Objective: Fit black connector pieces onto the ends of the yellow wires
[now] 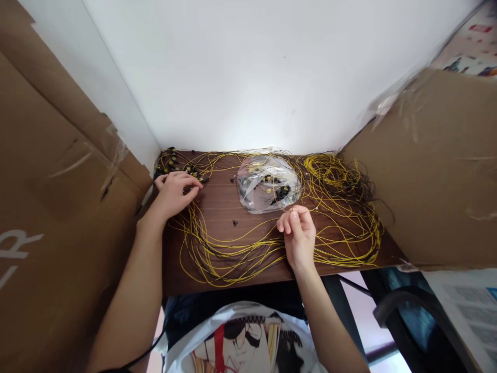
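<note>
Yellow and black wires (233, 274) loop across the brown table (221, 207), with a dense tangle at its right end. My left hand (176, 192) rests at the left, over a cluster of small black and yellow connectors (171, 161), its fingers apart. Near the middle, my right hand (298, 228) is raised with thumb and forefinger pinched on a thin wire end, just below a clear plastic bag (252, 199). Black and yellow small parts show in the bag. A small black piece (235, 223) lies between the hands.
Cardboard walls stand at the left (58, 207) and right (435, 171). A white wall (252, 77) closes off the back. Below the table at the right is a black curved object (411, 300), beside a printed sheet (466, 305).
</note>
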Demonstrator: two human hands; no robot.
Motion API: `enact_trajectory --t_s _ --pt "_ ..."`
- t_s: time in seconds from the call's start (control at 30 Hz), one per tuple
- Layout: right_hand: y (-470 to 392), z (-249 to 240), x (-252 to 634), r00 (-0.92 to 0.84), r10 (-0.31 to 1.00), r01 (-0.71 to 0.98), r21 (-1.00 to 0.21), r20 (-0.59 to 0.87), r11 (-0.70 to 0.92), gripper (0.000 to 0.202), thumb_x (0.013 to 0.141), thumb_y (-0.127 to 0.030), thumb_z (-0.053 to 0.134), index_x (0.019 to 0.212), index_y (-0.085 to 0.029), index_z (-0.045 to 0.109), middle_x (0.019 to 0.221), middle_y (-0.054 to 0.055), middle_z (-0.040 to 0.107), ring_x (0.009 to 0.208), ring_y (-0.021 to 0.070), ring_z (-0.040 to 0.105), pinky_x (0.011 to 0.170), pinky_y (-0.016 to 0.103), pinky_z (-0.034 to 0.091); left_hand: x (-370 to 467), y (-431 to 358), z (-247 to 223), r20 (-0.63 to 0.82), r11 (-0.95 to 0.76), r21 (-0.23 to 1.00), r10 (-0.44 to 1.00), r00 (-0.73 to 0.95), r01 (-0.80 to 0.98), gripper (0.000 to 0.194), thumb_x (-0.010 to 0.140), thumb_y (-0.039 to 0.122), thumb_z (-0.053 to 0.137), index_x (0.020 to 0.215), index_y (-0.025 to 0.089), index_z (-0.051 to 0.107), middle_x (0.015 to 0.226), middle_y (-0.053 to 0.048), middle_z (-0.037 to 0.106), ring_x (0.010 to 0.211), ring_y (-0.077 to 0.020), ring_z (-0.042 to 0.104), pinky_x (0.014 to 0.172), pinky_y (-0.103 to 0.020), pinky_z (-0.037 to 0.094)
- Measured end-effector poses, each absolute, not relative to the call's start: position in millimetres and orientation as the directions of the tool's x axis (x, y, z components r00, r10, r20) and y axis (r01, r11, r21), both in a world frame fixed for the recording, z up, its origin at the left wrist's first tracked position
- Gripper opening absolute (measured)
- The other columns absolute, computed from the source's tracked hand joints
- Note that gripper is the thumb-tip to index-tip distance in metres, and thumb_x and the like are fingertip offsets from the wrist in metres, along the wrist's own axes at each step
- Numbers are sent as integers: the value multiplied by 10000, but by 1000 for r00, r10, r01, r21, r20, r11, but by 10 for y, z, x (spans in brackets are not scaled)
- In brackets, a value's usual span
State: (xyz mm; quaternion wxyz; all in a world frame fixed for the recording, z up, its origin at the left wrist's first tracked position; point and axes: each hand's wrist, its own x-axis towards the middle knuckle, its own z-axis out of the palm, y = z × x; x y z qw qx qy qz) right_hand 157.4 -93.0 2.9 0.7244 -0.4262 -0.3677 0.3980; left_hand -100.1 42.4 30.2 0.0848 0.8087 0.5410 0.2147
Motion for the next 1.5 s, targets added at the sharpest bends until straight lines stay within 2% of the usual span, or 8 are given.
enact_trajectory --t_s 0.4,0.6,0.7,0.83,1.17,1.3,1.4,1.5 --pt "-959 -24 1545 324 902 -228 -902 285 367 76 871 -293 576 891 -227 544 522 -73 378 492 86 416 516 232 347 -1024 439 252 193 -317 304 944 268 898 282 825 329 438 880 224 694 1000 -67 690 996 -292 531 864 -447 299" --pt "-957 -36 1516 283 910 -167 -919 302 357 84 870 -294 574 886 -216 549 516 -72 412 483 84 443 510 222 352 -840 340 348 448 -389 396 872 195 831 248 855 302 459 851 214 691 1077 -66 668 1214 -315 391 985 -513 199" --pt "-963 -17 1497 271 910 -94 -932 313 349 87 873 -295 562 872 -209 550 535 -67 437 483 79 446 506 214 358 -645 275 395 351 -488 679 872 341 548 345 890 384 430 856 175 702 951 -85 689 976 -247 550 897 -418 362" --pt "-987 -12 1480 232 911 119 -940 340 321 88 873 -283 558 881 -200 584 573 -50 470 519 85 455 532 218 366 -402 177 378 67 -187 977 733 676 106 520 924 498 346 980 116 695 867 -124 694 774 -195 605 683 -308 440" --pt "-994 108 1629 -94 937 495 -801 336 337 165 872 -298 562 872 -176 673 664 -1 567 611 112 506 613 234 394 -298 83 472 143 188 863 799 584 -469 240 839 324 604 695 140 552 529 46 390 530 -89 464 668 -275 475" --pt "-963 279 1915 -111 937 569 -752 330 332 199 873 -322 566 838 -173 693 749 34 646 676 139 559 649 256 414 -346 144 448 132 4 941 916 379 -338 232 839 355 578 726 152 575 484 82 242 399 -49 204 397 -165 203" --pt "-934 426 2163 -54 941 596 -746 333 298 196 854 -339 593 824 -177 699 761 40 654 680 148 568 629 262 415 -362 174 381 333 -350 933 929 159 91 218 847 319 538 753 154 645 491 44 392 415 -66 286 428 -197 206" --pt "-910 542 2385 -26 942 636 -722 334 274 185 843 -342 607 813 -184 700 757 34 647 676 148 566 622 264 413 -393 189 330 517 -486 711 851 90 509 229 860 276 498 797 170 691 561 10 550 467 -91 410 493 -222 269"
